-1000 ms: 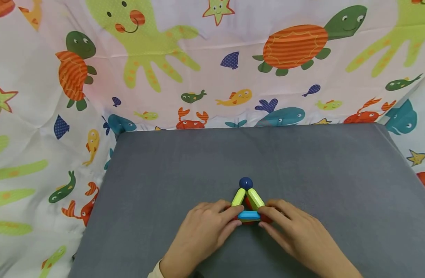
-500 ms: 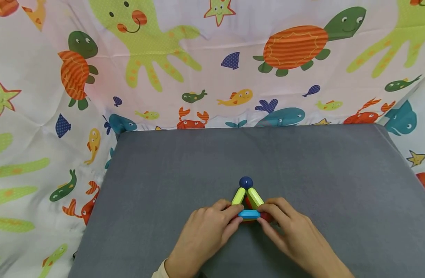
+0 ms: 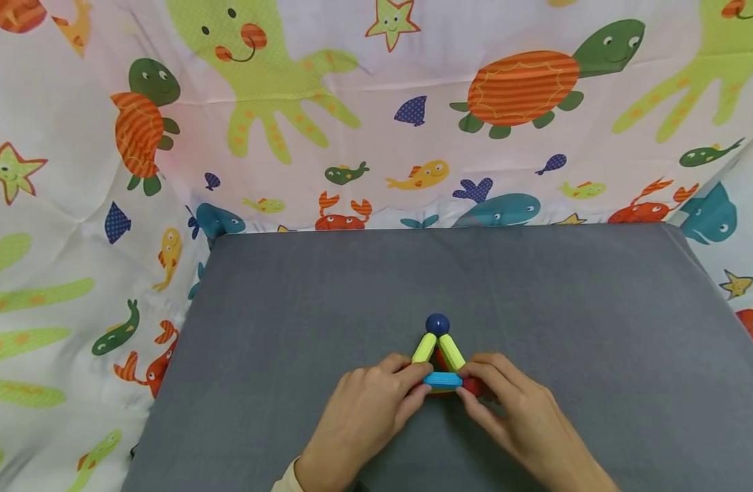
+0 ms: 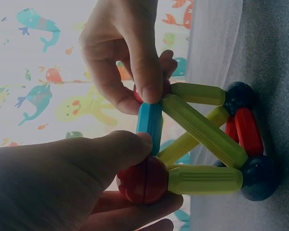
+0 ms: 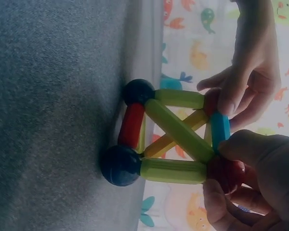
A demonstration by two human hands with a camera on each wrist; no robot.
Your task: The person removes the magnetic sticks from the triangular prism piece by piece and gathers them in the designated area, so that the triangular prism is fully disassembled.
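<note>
Bridging red balls point(image 4: 153, 182), a ribbed blue stick point(image 3: 443, 380).

Down at the bottom edge of the head view, a pale cream sleeve point(image 3: 288, 479) is showing, its plain cuff ending right at the wrist of the bare left hand point(image 3: 372, 408). Just beside that wrist a small black thing point(image 3: 359, 487) is peeking in, too cut off to tell. Across the way, the right hand point(image 3: 516, 404) is going bare too, its forearm point(image 3: 574, 459) running uncovered to the frame's edge, slim fingers tapering to rounded tips.
</note>
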